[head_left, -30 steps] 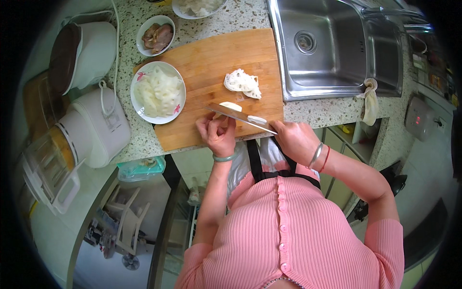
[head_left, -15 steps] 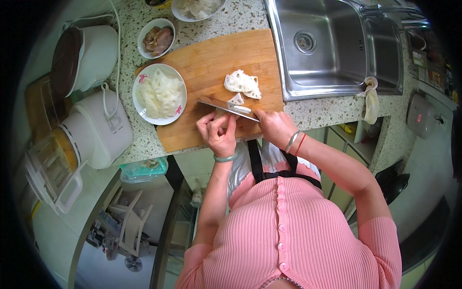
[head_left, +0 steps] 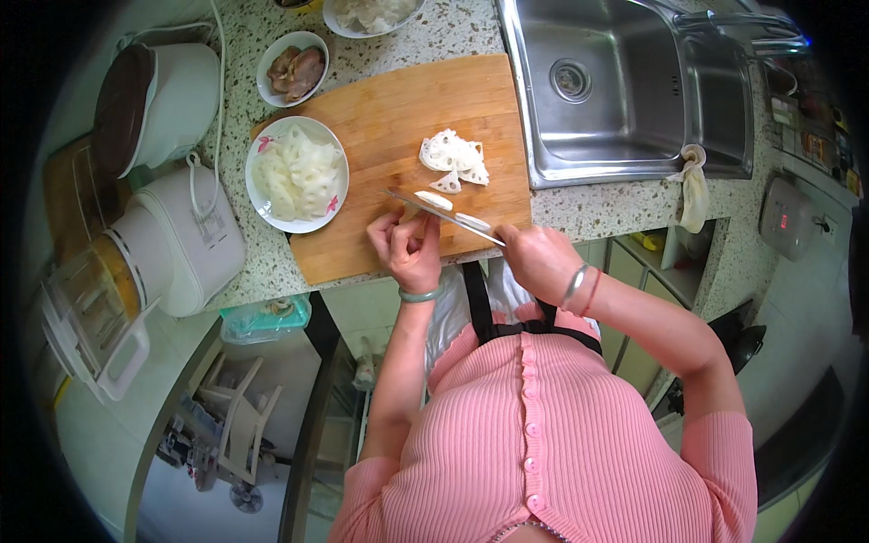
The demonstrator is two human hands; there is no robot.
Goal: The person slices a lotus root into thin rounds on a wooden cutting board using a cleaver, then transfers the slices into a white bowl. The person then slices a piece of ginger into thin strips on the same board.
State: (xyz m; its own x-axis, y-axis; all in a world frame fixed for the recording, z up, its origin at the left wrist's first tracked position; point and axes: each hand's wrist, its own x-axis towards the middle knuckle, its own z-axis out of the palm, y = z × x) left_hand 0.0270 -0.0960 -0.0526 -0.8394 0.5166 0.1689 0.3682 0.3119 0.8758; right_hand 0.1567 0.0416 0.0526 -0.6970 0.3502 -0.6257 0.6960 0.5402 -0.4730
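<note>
In the head view, the right hand (head_left: 541, 261) is clenched around the knife (head_left: 480, 233), hiding most of the handle. The knife is over the board's (head_left: 389, 109) near part. The left hand (head_left: 415, 261) is curled just beside it; whether it pinches anything, I cannot tell (its own fingers block the view). Lotus slices (head_left: 453, 156) lie beyond. The upper edge cuts off a bowl (head_left: 364, 33).

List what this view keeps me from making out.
Head view: whatever the left hand may hold; that hand and the knife block it.
Head view: the knife's handle, covered by the right hand.
Head view: far rim of the topmost white bowl, cut off by the upper edge.
</note>
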